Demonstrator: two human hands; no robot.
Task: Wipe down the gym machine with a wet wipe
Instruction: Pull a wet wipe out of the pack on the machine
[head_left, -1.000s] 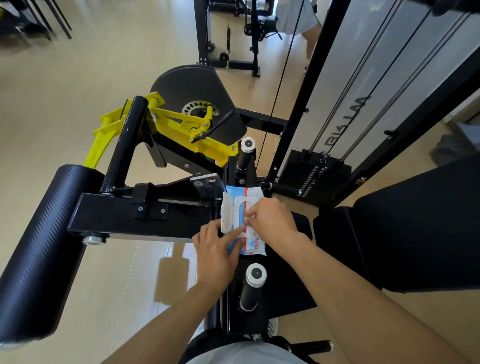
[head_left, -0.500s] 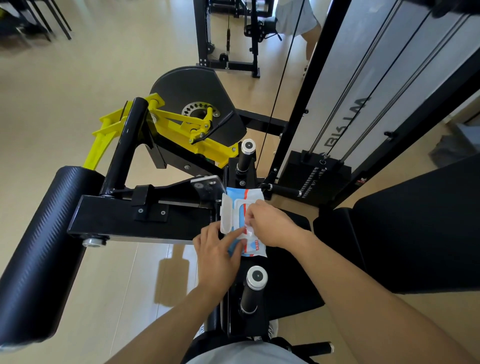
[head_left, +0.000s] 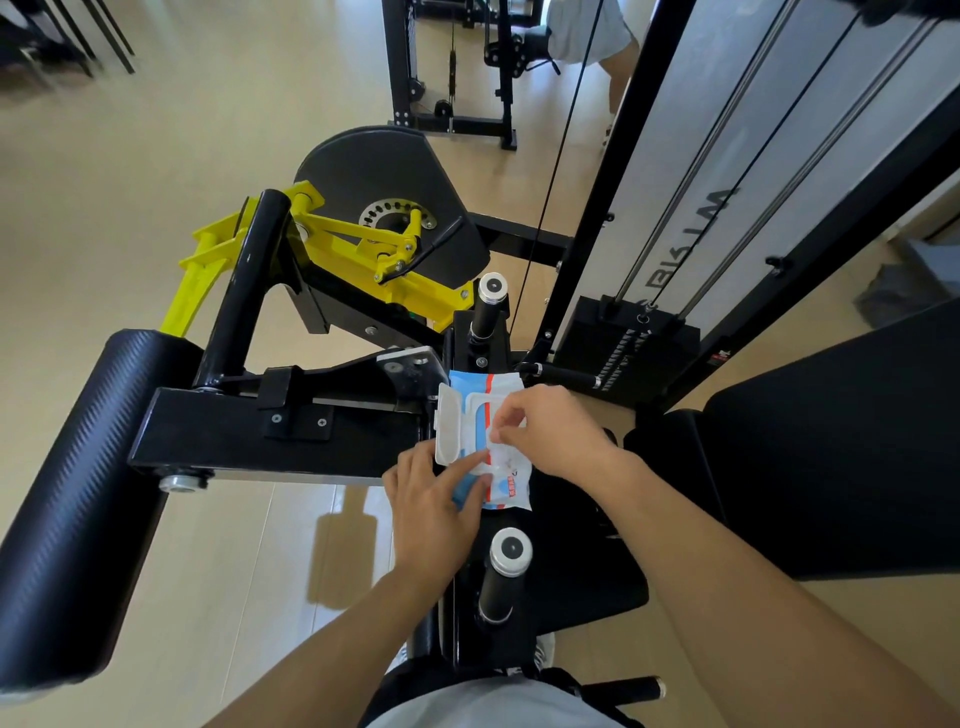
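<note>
Wet wipe (head_left: 501, 453) pinched by right hand (head_left: 553, 431); left hand (head_left: 434, 506) steadies pack (head_left: 488, 441)

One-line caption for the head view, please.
Left hand steadies the wipe pack on the gym machine; right hand pinches a wipe.

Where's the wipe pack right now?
Centre of the head view, the wipe pack lies on the black machine frame between two upright handles, lid open, under both hands.

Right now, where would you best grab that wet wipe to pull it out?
Pinch the wipe by its loose raised corner, from above, as the right hand does. The left hand presses the pack flat so it probably stays put.
</note>
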